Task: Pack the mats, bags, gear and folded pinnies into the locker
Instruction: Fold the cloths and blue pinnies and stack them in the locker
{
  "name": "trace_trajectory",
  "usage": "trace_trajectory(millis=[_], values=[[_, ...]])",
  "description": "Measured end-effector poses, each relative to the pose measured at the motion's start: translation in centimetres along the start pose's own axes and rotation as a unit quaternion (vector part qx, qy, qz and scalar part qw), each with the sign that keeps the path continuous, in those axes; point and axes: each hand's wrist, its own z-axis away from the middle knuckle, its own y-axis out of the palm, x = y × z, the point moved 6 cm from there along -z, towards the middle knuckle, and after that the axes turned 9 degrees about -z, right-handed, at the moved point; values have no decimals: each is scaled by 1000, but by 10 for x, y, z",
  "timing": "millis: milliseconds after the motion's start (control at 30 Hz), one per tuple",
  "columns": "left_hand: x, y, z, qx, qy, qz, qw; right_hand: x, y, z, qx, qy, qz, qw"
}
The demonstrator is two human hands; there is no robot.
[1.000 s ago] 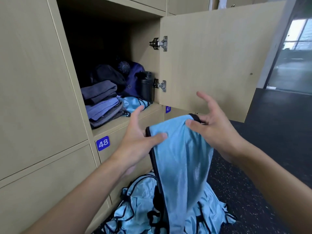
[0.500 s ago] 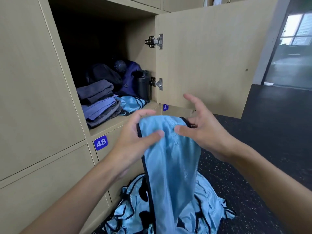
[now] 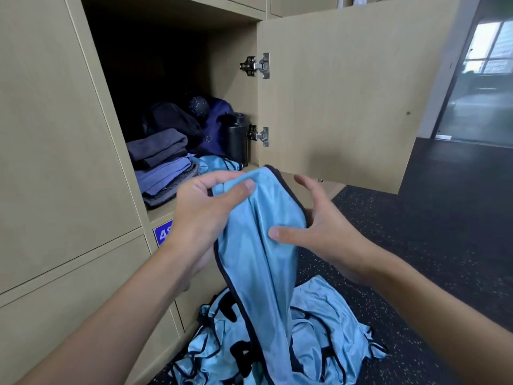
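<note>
Head view: the light-blue pinny (image 3: pixel 258 245) hangs in the air in front of the open locker (image 3: pixel 236 31), above the loose pile of pinnies (image 3: pixel 319 329) on the floor. The left hand (image 3: pixel 205 212) pinches its dark-trimmed top edge between thumb and fingers, apparently so the cloth drapes straight for folding. The right hand (image 3: pixel 319 232) has its fingers spread apart and its thumb laid on the fabric, not closed round it, probably to gather the other side. Inside the locker, a folded pinny (image 3: pixel 213 162) lies beside a stack of folded cloths (image 3: pixel 161 162), with a navy bag (image 3: pixel 216 126) and a black bottle (image 3: pixel 236 137) behind. The door (image 3: pixel 347 93) stands wide open. On the blue label (image 3: pixel 163 233) below, a "4" reads clearly; the left wrist hides the rest.
</note>
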Motion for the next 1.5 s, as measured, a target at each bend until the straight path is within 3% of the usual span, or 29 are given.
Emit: trace_trajectory(millis=[100,167,367,467,567,833,900,1033,1167,1233,1400,1500], values=[[-2,-8,-5,-13,2,18,1000,-10,8,0,6,8,2,1000],[1,-9,-8,-8,-10,23,1000,-8,13,-1,-1,-38,-5,999],[42,13,8,94,-122,-21,988,10,-1,-1,-101,-162,43,981],[34,8,6,45,-89,16,995,3,-2,-3,-57,-117,23,991],[18,0,0,0,-38,50,998,-9,7,-1,-5,-66,80,995],[41,19,19,102,-78,-54,990,3,-12,-4,-160,-108,14,981],[35,15,15,80,-75,-41,993,1,-16,-5,-159,-90,4,983],[28,-8,0,-14,-87,9,996,-3,-5,-5,-54,-29,-54,997],[28,0,7,65,-106,8,992,4,-27,-6,-179,-73,-13,981],[25,-3,5,51,-98,10,994,6,-38,-5,-229,-78,4,970],[19,-22,-5,-61,-87,115,988,6,-21,-4,-121,-39,-84,988],[26,-21,0,-69,-102,136,983,12,-32,-5,-192,-84,-95,973]])
